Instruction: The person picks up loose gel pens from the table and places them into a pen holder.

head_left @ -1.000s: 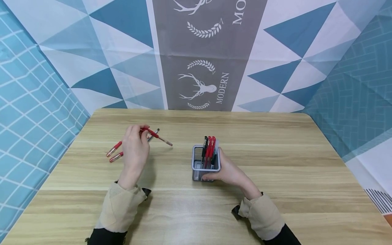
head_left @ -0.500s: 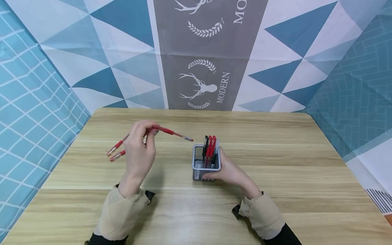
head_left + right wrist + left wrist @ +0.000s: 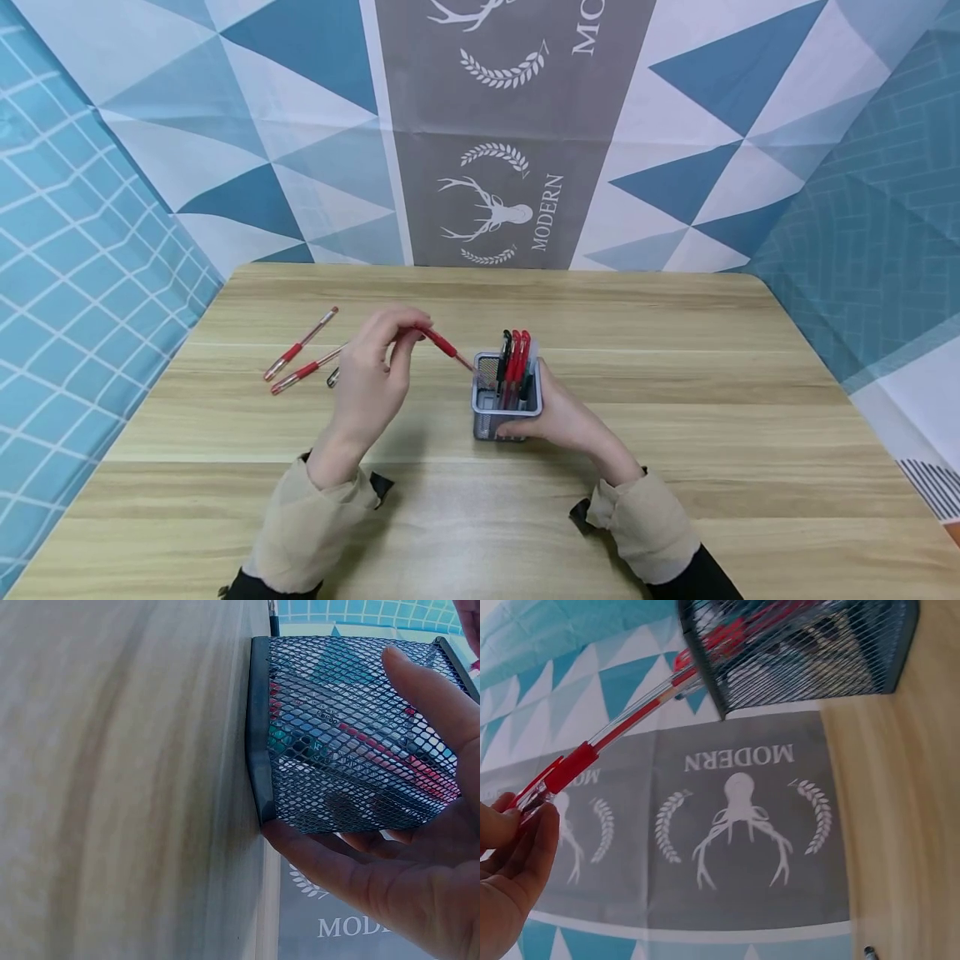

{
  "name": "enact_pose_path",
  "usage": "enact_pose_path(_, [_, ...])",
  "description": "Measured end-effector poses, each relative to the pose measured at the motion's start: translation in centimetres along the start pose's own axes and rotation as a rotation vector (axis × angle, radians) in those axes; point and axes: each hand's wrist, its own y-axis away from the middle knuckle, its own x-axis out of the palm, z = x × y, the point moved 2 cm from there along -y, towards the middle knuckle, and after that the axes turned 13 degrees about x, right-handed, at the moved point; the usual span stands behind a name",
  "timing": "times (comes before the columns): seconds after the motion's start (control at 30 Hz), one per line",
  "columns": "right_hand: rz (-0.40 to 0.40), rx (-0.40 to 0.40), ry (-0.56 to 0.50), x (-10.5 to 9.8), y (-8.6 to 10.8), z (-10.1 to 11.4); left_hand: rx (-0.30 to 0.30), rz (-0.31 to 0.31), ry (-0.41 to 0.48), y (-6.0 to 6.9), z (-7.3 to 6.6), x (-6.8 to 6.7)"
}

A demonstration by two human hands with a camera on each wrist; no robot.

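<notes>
My left hand (image 3: 375,367) pinches a red gel pen (image 3: 442,342) by one end, between thumb and fingers. The pen slants down to the right, its far end at the left rim of a grey mesh pen holder (image 3: 486,425). In the left wrist view, the same red pen (image 3: 607,735) reaches up to the mesh. My right hand (image 3: 566,412) grips the holder from its right side, the thumb across the front. Inside the holder stand red pens (image 3: 517,362) and a black pen (image 3: 502,362). Through the mesh (image 3: 360,735) in the right wrist view, the pens show partly.
Two red pens, one (image 3: 300,346) farther back and one (image 3: 303,372) nearer, lie on the left of the wooden table (image 3: 675,375). A dark-ended pen (image 3: 333,377) is mostly hidden behind my left hand. Patterned cloth (image 3: 495,150) hangs behind the table.
My left hand has carried the red pen rightward from the loose pens to the holder's rim, uncovering the pens on the left. The right hand and the holder stay in place.
</notes>
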Motion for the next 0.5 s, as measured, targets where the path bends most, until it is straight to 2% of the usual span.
enact_pose_path(0.3, [0.013,-0.012,-0.029,0.0,-0.1,-0.1,0.003,0.149,0.077,1.0,0.4,2.7])
enact_pose_path(0.5, [0.017,-0.02,-0.032,-0.2,0.0,0.0,-0.01,0.217,0.057,0.9,0.7,3.9])
